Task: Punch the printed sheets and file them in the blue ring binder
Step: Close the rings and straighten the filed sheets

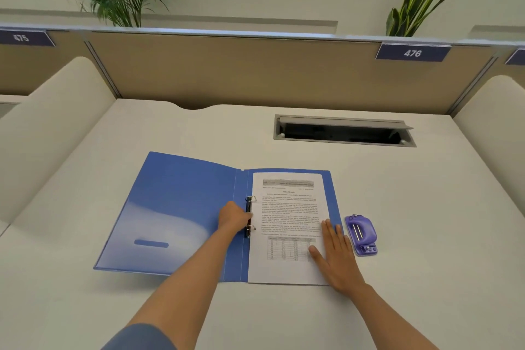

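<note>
The blue ring binder [173, 207] lies open on the white desk. A printed sheet [287, 207] rests on its right half, beside the black ring mechanism [249, 207]. My left hand [234, 217] is curled round the middle of that mechanism; its fingertips are hidden. My right hand [335, 253] lies flat, fingers straight, pressing the sheet's lower right part. A purple hole punch [362, 234] sits on the desk just right of the binder, apart from my right hand.
An open cable hatch [343, 131] is set into the white desk [426, 236] behind the binder. Beige partitions enclose the desk at the back and both sides. Plants stand behind the back partition.
</note>
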{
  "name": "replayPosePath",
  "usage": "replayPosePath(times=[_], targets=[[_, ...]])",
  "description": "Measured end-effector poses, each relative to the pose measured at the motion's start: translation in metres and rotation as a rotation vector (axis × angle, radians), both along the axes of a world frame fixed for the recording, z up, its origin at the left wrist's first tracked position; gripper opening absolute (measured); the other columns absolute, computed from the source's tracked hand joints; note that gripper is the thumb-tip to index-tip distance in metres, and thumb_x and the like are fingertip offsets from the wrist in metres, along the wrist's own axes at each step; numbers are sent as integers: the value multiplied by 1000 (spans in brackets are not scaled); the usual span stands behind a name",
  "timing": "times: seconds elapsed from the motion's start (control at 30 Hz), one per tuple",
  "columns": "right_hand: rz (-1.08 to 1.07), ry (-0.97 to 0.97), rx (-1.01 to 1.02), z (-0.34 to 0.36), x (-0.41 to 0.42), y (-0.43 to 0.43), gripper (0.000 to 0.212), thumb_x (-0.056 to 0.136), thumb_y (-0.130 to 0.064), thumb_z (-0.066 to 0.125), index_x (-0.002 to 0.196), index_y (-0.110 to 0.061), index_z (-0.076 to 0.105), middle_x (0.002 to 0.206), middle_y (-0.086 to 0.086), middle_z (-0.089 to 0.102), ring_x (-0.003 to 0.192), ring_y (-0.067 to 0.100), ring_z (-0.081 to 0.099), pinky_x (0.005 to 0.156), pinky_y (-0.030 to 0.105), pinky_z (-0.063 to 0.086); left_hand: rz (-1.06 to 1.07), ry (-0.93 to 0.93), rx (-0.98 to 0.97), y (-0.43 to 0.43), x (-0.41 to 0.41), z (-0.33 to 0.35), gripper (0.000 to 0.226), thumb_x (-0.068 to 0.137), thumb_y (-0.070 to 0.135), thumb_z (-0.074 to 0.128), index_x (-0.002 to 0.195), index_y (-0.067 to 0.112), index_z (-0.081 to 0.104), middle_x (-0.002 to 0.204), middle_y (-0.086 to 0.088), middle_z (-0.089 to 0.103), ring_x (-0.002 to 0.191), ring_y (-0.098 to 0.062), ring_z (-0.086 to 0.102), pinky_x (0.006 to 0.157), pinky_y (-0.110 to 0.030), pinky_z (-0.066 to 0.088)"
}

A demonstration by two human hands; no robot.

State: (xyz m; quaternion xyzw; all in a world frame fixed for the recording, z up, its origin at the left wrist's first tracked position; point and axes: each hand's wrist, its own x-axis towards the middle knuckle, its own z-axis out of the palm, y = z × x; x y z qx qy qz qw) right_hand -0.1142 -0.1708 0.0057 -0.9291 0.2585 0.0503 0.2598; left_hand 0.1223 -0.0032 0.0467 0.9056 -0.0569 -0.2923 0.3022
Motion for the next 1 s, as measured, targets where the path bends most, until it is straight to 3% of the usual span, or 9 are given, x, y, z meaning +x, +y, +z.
replayPosePath(times=[0.23, 0.4, 0.57, 0.63, 0.77, 1.0], targets=[[16, 24, -22, 1, 1, 0, 89, 74, -82, -3, 141, -30, -27, 155, -13, -24, 142, 9, -28, 116, 31, -16, 91, 47, 8, -3, 2, -7, 37, 82, 26, 73, 64, 12, 43, 56, 0, 47, 51, -12, 43, 45, -23, 33], [19, 34, -24, 3, 2, 0, 89, 74, -82, 0, 141, -29, -27, 155, -13, -24, 142, 10, -28, 116, 32, -16, 95, 33, 94, -7, -2, 1, 43, 84, 33, 71, 68, 13, 36, 65, -2, 47, 73, -21, 51, 49, -26, 36], [11, 39, -21, 3, 2, 0, 92, 72, -84, -2, 141, -28, -27, 154, -13, -24, 142, 10, -28, 118, 34, -14, 61, 35, 105, -6, 4, 6, 35, 83, 29, 72, 73, 10, 45, 70, -4, 53, 64, -19, 52, 49, -26, 36], [9, 40, -20, 3, 2, 0, 95, 70, -85, -4, 141, -26, -27, 153, -14, -24, 142, 10, -27, 118, 34, -13, 34, -43, 62, -7, 1, 8, 35, 83, 21, 71, 64, 11, 43, 62, -1, 47, 56, -15, 45, 49, -25, 34], [-1, 43, -17, 3, 3, 0, 98, 68, -86, -6, 141, -25, -26, 155, -12, -22, 141, 9, -27, 118, 34, -13, -16, -229, -58, -12, -20, 18, 16, 85, 12, 66, 95, 8, 53, 86, 1, 54, 77, -18, 55, 59, -30, 43], [-3, 40, -22, 2, 3, 0, 103, 69, -86, -4, 149, -22, -18, 158, -11, -19, 143, 10, -25, 118, 33, -13, -217, -432, -25, -13, -42, 11, 15, 90, 16, 59, 103, 10, 56, 98, -4, 62, 76, -14, 53, 62, -26, 44]])
